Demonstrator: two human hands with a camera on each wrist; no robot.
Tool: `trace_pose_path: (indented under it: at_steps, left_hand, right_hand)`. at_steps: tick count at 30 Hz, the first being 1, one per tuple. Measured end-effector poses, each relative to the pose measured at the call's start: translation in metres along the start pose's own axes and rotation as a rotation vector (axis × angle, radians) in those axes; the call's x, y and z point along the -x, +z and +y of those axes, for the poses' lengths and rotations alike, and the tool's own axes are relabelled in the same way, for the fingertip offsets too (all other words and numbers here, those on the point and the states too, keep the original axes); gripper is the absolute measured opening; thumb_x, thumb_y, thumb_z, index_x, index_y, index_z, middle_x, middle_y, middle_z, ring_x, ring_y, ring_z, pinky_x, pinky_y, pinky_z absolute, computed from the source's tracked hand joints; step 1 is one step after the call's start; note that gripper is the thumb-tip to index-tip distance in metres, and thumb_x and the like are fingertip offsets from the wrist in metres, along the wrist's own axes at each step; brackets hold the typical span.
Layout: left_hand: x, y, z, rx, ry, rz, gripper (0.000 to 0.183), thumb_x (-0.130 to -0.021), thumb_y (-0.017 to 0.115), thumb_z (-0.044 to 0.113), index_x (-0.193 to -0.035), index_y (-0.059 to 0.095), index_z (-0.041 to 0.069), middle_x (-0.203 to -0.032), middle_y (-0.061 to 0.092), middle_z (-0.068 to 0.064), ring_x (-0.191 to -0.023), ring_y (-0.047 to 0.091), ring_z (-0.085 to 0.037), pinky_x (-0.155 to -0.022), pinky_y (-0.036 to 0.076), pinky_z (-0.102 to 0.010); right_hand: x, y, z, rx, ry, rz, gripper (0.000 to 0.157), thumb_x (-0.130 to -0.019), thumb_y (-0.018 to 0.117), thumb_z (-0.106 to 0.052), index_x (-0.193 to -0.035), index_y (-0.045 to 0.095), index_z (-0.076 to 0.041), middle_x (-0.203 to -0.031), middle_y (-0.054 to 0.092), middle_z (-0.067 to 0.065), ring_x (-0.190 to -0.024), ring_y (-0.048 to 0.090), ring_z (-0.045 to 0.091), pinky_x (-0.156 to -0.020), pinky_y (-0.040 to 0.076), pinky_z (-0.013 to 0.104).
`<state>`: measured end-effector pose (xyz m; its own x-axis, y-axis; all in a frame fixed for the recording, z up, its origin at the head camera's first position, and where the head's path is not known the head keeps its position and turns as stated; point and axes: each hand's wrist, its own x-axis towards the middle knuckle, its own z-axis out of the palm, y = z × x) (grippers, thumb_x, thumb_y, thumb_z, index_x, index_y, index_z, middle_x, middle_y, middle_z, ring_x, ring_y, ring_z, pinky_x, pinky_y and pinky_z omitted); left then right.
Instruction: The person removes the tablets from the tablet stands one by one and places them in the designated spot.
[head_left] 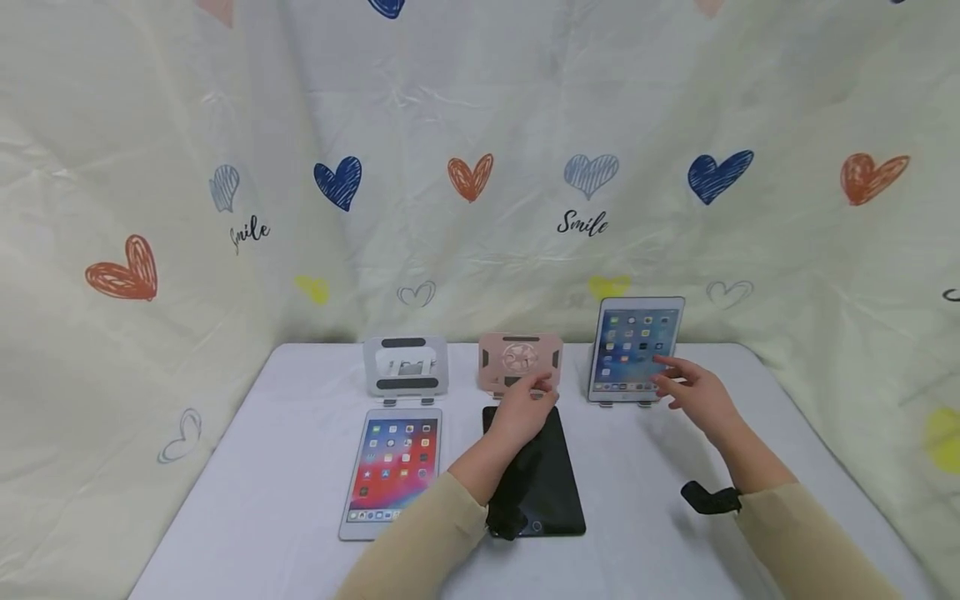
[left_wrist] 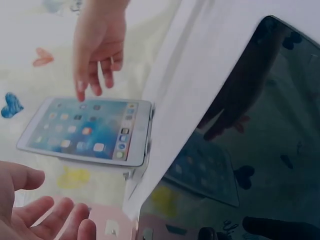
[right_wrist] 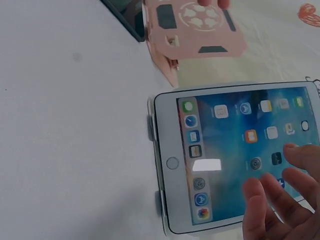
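Note:
A white-framed tablet (head_left: 633, 343) with a lit blue home screen leans upright on a stand at the back right. Beside its right edge is my right hand (head_left: 697, 398), fingers loosely bent in front of the screen and holding nothing. In the right wrist view those fingers (right_wrist: 287, 200) overlap the lit icons. My left hand (head_left: 522, 410) hovers over the top of a black tablet (head_left: 553, 475), whose screen is dark and which lies flat. Its fingertips overlap the lower right of a pink folding stand (head_left: 543, 343); the left wrist view shows them relaxed, with nothing held.
To the left, a white folding stand (head_left: 406, 367) with dark pads stands at the back of the white table (head_left: 247, 500). In front of it lies a white tablet (head_left: 396, 467) with a red-and-blue screen, partly behind my left sleeve. A heart-printed cloth (head_left: 517, 258) hangs behind.

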<state>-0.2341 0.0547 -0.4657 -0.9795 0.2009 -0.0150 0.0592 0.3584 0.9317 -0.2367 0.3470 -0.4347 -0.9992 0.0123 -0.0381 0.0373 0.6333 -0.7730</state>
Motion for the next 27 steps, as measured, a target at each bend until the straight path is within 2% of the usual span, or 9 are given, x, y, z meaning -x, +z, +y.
trace_pose_path:
  at_steps: [9,15,20,23,27]
  left_hand:
    - [-0.024,0.021,0.016,-0.022,-0.004,-0.022,0.043,-0.098,0.062,0.034,-0.140,0.055,0.027,-0.116,0.063,0.011,-0.105,0.061,-0.014,-0.080,0.052,-0.034]
    - [-0.038,0.026,0.020,-0.012,0.000,-0.031,0.047,-0.098,0.061,0.035,-0.143,0.053,0.027,-0.117,0.063,0.011,-0.109,0.060,-0.017,-0.082,0.052,-0.035]
    - [-0.046,0.031,0.024,0.011,-0.009,-0.021,0.048,-0.099,0.061,0.034,-0.145,0.051,0.026,-0.117,0.063,0.008,-0.102,0.061,-0.015,-0.079,0.051,-0.036]
    - [-0.050,0.033,0.027,0.023,-0.008,-0.021,0.048,-0.100,0.060,0.032,-0.146,0.050,0.026,-0.118,0.062,0.006,-0.097,0.063,-0.015,-0.078,0.052,-0.036]
    - [-0.055,0.035,0.032,0.030,-0.005,-0.025,0.047,-0.100,0.059,0.032,-0.146,0.050,0.029,-0.118,0.062,0.007,-0.099,0.063,-0.014,-0.081,0.052,-0.037]
  right_hand:
    - [-0.004,-0.006,0.003,-0.103,0.055,0.071,0.061,-0.103,0.051,-0.037,-0.152,0.036,-0.002,-0.135,0.051,0.027,-0.114,0.056,0.040,-0.072,0.053,0.021]
    - [-0.008,-0.006,0.000,-0.142,0.074,0.140,0.059,-0.103,0.053,-0.033,-0.151,0.038,-0.002,-0.133,0.052,0.026,-0.112,0.055,0.036,-0.070,0.051,0.017]
    - [-0.012,-0.007,0.001,-0.149,0.090,0.199,0.058,-0.103,0.053,-0.032,-0.150,0.038,-0.001,-0.133,0.051,0.026,-0.112,0.053,0.033,-0.068,0.050,0.016]
    - [-0.017,-0.005,0.002,-0.167,0.110,0.230,0.060,-0.102,0.054,-0.032,-0.153,0.035,-0.004,-0.135,0.049,0.026,-0.113,0.052,0.033,-0.068,0.048,0.015]
    - [-0.023,-0.004,0.004,-0.159,0.119,0.258,0.064,-0.102,0.055,-0.034,-0.156,0.031,-0.009,-0.134,0.047,0.025,-0.115,0.050,0.033,-0.071,0.046,0.017]
